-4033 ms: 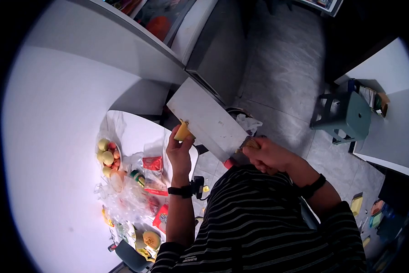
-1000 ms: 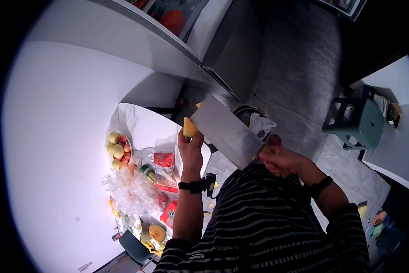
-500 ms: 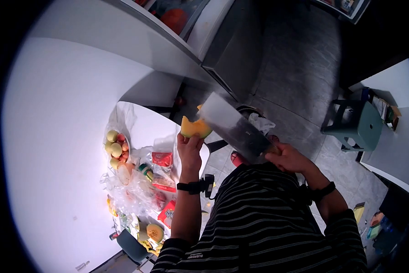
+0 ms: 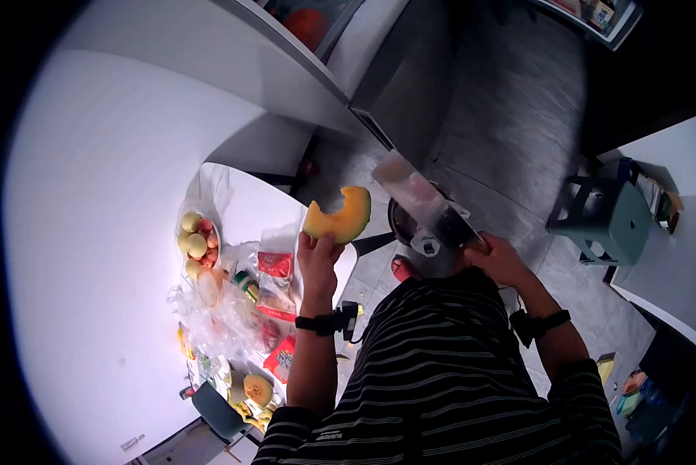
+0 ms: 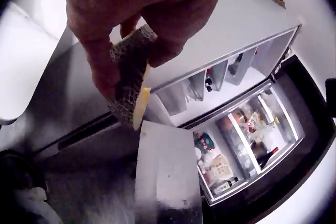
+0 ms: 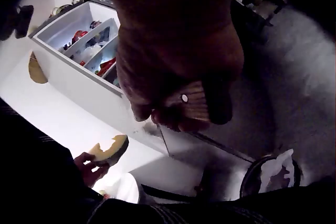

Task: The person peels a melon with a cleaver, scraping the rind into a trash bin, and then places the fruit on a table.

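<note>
My left hand [image 4: 319, 263] pinches a curved melon slice [image 4: 346, 219], its orange flesh side up with a notch bitten into the inner edge. Netted green-grey rind [image 5: 128, 71] shows between the thumb and fingers in the left wrist view. In my right hand [image 4: 500, 262] is a cleaver [image 4: 419, 192], gripped by its wooden handle [image 6: 194, 99]. The wide blade slants up and left toward the slice, with a gap between them in the head view. Below both, a round bin [image 4: 396, 223] lined with a white plastic bag [image 4: 427, 246] stands on the floor.
At left, a white table [image 4: 243, 194] bears a bowl of fruit [image 4: 196, 246], plastic bags [image 4: 228, 318], red packets [image 4: 275, 264] and a cut melon [image 4: 258, 390]. An open refrigerator [image 5: 236, 155] stands ahead. A green stool [image 4: 625, 208] is at right.
The cleaver has drawn away from the melon slice to the right, its blade turned more edge-on. The left hand has rotated the slice so its whole curve shows. The bin has come into fuller view.
</note>
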`<state>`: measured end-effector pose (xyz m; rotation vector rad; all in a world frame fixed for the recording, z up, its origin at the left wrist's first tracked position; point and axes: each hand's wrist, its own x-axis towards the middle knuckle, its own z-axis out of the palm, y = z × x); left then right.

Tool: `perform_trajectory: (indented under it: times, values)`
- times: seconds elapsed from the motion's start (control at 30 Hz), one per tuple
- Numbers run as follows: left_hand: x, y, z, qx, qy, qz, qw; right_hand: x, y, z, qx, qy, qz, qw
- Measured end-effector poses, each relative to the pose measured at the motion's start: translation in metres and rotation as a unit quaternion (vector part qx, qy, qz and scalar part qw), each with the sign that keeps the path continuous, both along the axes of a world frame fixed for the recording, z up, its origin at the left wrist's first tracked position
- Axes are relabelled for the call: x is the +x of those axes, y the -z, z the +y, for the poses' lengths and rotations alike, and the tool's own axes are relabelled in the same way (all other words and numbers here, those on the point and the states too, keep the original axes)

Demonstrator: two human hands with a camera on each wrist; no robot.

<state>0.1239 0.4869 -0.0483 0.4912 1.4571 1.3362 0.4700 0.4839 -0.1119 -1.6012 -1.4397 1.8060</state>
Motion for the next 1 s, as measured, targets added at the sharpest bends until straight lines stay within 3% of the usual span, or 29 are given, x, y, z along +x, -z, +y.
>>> perform_trajectory:
  times: [0.2, 0.5, 0.63, 0.83, 0.93, 1.0]
  values:
    - [-0.003, 0.01, -0.006, -0.005, 0.001, 0.012, 1.0, 0.0, -0.031, 0.004, -0.08, -0.019, 0.017, 0.997]
    - [0.001, 0.021, -0.005, 0.006, 0.056, 0.271, 0.961, -0.006, -0.049, 0.012, -0.228, -0.077, 0.115, 0.964]
    - [0.007, 0.018, -0.002, 0.005, 0.052, 0.266, 0.963, -0.009, -0.042, 0.012, -0.253, -0.089, 0.152, 0.951]
    - [0.012, 0.015, -0.004, 0.007, 0.055, 0.296, 0.954, -0.013, -0.059, 0.016, -0.211, -0.096, 0.083, 0.969]
    - [0.008, 0.018, -0.005, 0.006, 0.064, 0.349, 0.935, -0.013, -0.013, -0.003, 0.115, -0.104, 0.021, 0.988]
    - [0.003, 0.027, -0.008, -0.001, 0.075, 0.403, 0.912, -0.014, -0.039, -0.008, 0.18, -0.121, -0.107, 0.97]
